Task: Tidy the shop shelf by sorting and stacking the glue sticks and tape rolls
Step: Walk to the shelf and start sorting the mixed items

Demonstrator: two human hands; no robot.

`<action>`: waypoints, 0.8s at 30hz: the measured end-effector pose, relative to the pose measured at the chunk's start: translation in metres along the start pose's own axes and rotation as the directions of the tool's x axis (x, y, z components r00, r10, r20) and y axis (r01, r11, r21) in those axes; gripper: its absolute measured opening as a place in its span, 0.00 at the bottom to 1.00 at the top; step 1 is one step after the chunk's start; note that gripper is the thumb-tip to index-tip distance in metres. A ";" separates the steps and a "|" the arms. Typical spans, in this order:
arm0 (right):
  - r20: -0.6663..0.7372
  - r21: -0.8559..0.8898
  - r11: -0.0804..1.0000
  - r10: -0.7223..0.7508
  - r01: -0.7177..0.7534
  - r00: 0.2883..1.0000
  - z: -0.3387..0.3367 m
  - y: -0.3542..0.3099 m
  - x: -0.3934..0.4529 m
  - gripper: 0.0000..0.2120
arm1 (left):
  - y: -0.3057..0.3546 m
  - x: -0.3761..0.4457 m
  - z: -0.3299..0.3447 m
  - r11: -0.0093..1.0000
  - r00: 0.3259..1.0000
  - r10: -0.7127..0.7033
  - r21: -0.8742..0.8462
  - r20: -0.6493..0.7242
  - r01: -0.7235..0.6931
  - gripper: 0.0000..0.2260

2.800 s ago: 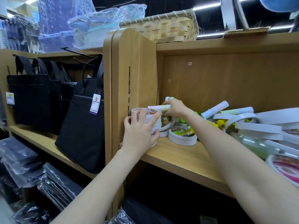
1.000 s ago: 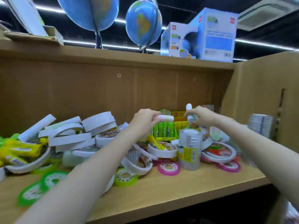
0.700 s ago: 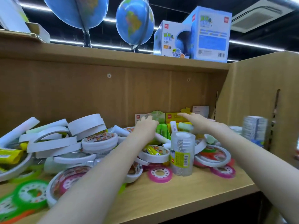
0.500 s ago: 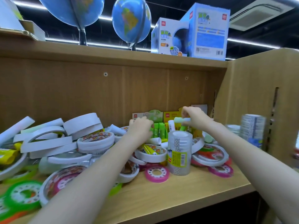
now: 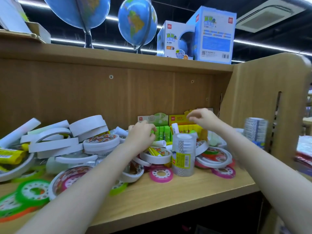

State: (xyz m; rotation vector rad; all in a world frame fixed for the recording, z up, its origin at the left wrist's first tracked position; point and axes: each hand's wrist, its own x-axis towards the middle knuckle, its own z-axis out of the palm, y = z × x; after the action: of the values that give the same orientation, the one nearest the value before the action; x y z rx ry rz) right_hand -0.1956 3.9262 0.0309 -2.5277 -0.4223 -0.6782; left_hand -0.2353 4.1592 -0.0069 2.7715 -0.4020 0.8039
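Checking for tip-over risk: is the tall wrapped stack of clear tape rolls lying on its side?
No, the clear tape stack stands upright on the shelf, beside a pink roll.

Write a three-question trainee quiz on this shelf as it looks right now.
1. True or false: the right hand holds a glue stick.
2. What stands upright at the shelf front, between the two arms? A) a globe B) the clear tape pack C) a black bag
3. Fill in: the left hand is by the ____ glue sticks.

Key: 1 false, its fingers are loose above the yellow glue box. 2 B. 3 green.
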 end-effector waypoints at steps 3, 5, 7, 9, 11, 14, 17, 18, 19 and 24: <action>0.162 0.370 0.929 -0.055 -0.009 0.985 -0.021 -0.030 -0.036 0.13 | -0.004 -0.013 -0.010 1.000 0.997 -0.008 -0.011 -0.080 0.007 0.14; 0.368 0.285 0.958 -0.119 0.010 0.922 -0.025 -0.047 -0.061 0.20 | -0.007 -0.025 -0.016 1.000 0.990 0.008 -0.027 -0.143 -0.012 0.13; 0.484 -0.005 0.993 -0.104 0.122 0.869 -0.019 -0.056 -0.076 0.29 | -0.007 -0.040 -0.020 0.998 0.986 0.036 -0.046 -0.162 -0.044 0.12; 0.422 -0.131 0.978 -0.091 0.160 0.902 -0.010 -0.059 -0.083 0.33 | -0.008 -0.055 -0.022 0.996 0.986 0.060 -0.053 -0.154 -0.069 0.12; 0.366 -0.101 0.984 -0.101 0.148 0.925 -0.006 -0.060 -0.087 0.33 | -0.011 -0.069 -0.025 0.996 0.986 0.080 -0.024 -0.143 -0.084 0.12; 0.315 -0.181 0.970 -0.099 0.162 0.944 -0.002 -0.063 -0.093 0.32 | -0.021 -0.089 -0.030 0.997 0.990 0.076 0.007 -0.122 -0.076 0.12; 0.192 -0.237 0.945 -0.184 0.228 0.964 0.001 -0.075 -0.097 0.30 | -0.037 -0.113 -0.039 0.997 0.984 0.075 -0.014 -0.163 -0.078 0.12; 0.152 -0.228 0.938 -0.229 0.260 0.961 0.003 -0.082 -0.098 0.29 | -0.043 -0.122 -0.043 0.997 0.980 0.069 -0.018 -0.185 -0.073 0.15; 0.122 -0.205 0.933 -0.274 0.295 0.954 0.005 -0.091 -0.099 0.28 | -0.049 -0.131 -0.047 0.998 0.977 0.057 -0.016 -0.205 -0.061 0.18; 0.220 0.023 0.940 -0.337 0.341 0.915 0.039 -0.141 -0.110 0.24 | -0.081 -0.170 -0.060 0.990 0.990 -0.041 0.126 -0.133 0.058 0.29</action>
State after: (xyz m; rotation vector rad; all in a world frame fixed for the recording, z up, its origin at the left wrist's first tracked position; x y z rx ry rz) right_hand -0.3291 4.0461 -0.0045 -2.5791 -0.9561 -0.5207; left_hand -0.3762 4.2861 -0.0625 2.8132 -0.2649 1.0255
